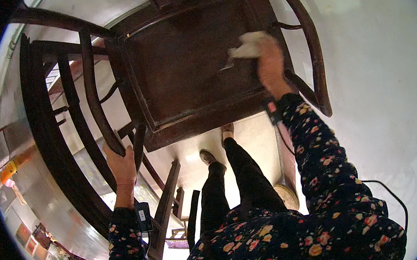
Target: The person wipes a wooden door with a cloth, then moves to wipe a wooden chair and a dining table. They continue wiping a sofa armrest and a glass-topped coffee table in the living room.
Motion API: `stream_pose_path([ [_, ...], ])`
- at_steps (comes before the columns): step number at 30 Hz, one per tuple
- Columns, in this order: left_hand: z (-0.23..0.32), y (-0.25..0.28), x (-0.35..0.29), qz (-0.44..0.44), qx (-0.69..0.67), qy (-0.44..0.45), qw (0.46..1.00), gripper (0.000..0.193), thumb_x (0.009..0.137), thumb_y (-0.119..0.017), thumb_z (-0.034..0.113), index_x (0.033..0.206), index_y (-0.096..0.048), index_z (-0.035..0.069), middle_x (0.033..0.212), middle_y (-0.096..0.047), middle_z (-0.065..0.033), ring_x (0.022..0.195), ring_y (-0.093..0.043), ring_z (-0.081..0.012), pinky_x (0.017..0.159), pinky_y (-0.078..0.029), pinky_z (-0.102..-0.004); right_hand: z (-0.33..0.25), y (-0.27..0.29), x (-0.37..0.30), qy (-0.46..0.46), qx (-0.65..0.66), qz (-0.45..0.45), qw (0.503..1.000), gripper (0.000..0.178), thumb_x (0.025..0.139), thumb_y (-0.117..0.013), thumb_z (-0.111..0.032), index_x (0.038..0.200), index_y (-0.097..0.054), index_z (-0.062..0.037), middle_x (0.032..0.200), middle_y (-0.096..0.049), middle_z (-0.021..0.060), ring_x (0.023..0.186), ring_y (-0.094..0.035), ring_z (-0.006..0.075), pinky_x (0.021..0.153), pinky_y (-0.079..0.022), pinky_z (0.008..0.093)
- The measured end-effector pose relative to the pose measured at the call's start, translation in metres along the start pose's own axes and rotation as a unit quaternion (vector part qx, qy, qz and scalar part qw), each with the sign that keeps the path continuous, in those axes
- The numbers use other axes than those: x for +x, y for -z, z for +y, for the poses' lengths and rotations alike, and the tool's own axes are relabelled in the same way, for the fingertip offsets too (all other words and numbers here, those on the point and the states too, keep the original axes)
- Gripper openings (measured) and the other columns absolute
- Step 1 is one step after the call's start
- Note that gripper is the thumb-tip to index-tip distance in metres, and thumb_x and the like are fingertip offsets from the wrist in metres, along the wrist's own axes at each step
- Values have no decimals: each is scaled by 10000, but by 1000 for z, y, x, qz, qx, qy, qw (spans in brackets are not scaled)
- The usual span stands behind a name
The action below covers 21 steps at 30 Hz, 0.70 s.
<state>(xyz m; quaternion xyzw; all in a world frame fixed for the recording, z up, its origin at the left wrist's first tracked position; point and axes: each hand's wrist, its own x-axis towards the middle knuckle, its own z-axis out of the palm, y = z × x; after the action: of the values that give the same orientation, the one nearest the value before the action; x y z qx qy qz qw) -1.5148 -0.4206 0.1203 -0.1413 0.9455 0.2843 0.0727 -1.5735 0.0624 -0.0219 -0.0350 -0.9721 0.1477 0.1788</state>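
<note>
Before me stands a dark wooden armchair [191,66] with a framed, flat seat and curved armrests. My left hand [120,164] is wrapped round the front end of the chair's left armrest [94,96]. Over the right part of the seat is my right hand [271,67], blurred by motion, with its fingers closed on a whitish cloth [250,45]. The cloth is crumpled and spreads to the left of the hand, and its lower tip trails over the seat. Whether it touches the wood everywhere I cannot tell.
A pale wall [374,62] runs close along the right. Left of the chair stands a long table [62,186] with a dark edge and a shiny top. An orange-yellow item [12,171] lies on its far end. Below are a wooden bench [163,211] and a round woven thing [287,196].
</note>
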Motion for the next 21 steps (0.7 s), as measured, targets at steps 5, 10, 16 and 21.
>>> stream_pose_path([
  [5, -1, 0, 1, -5, -32, -8, 999, 579, 808, -672, 74, 1298, -387, -44, 1127, -593, -230, 1001, -632, -332, 886, -496, -398, -13, -4, -58, -178, 110, -33, 977, 362, 840, -530, -12, 1202, -533, 8, 1241, -541, 248, 1158, -515, 439, 992, -412, 514],
  [10, -1, 0, 6, 2, -35, -22, 999, 520, 794, -684, 69, 1241, -442, -46, 1031, -649, -225, 935, -668, -342, 834, -517, -394, -17, 67, -115, -25, 7, -87, 996, 365, 877, -507, 19, 1225, -563, -77, 1220, -587, 191, 1178, -543, 350, 1023, -429, 431],
  [16, 1, 5, -3, -52, -98, -51, 992, 716, 851, -675, 119, 1413, -282, -88, 1308, -484, -330, 1215, -521, -395, 1025, -410, -415, -51, 57, -140, -95, 14, -133, 986, 395, 909, -398, -36, 1271, -531, 47, 1282, -540, 261, 1213, -488, 407, 1061, -366, 464],
  [21, 4, 70, -57, -154, 126, -154, 968, 636, 858, -674, 213, 1374, -404, -43, 1358, -474, -293, 1248, -487, -425, 1063, -390, -435, -181, 10, -166, 65, 57, -293, 952, 372, 813, -598, -83, 1185, -616, -74, 1284, -513, 233, 1238, -445, 409, 974, -443, 485],
])
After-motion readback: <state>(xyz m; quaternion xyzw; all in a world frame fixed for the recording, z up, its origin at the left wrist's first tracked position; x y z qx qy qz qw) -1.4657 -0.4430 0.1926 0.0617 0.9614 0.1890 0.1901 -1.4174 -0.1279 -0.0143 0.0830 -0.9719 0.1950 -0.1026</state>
